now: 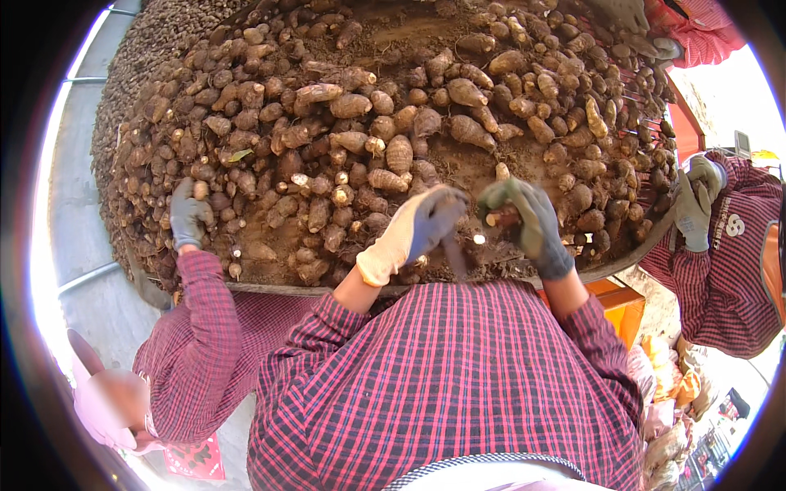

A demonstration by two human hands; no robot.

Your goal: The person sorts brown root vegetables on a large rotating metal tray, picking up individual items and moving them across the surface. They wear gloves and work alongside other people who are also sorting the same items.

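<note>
My left hand (424, 224), in a cream and blue-grey work glove, is closed around what appears to be a knife. Its dark blade (454, 256) points down towards my body and is blurred. My right hand (527, 215), in a green-grey glove, grips a small brown taro corm (505, 217) whose pale cut end faces left. The two hands are a short way apart, just over the near rim of the table (276, 288). Beyond them lie heaped soil-covered taro corms (399, 153), some with whitish cut ends.
On the left, a co-worker's gloved hand (190, 212) is among the corms. Another person's gloved hands (697, 196) are at the right rim, and a red sleeve (694, 30) shows at top right. Red rods (632, 123) run under the right-hand corms. Filled sacks (669, 393) stand lower right.
</note>
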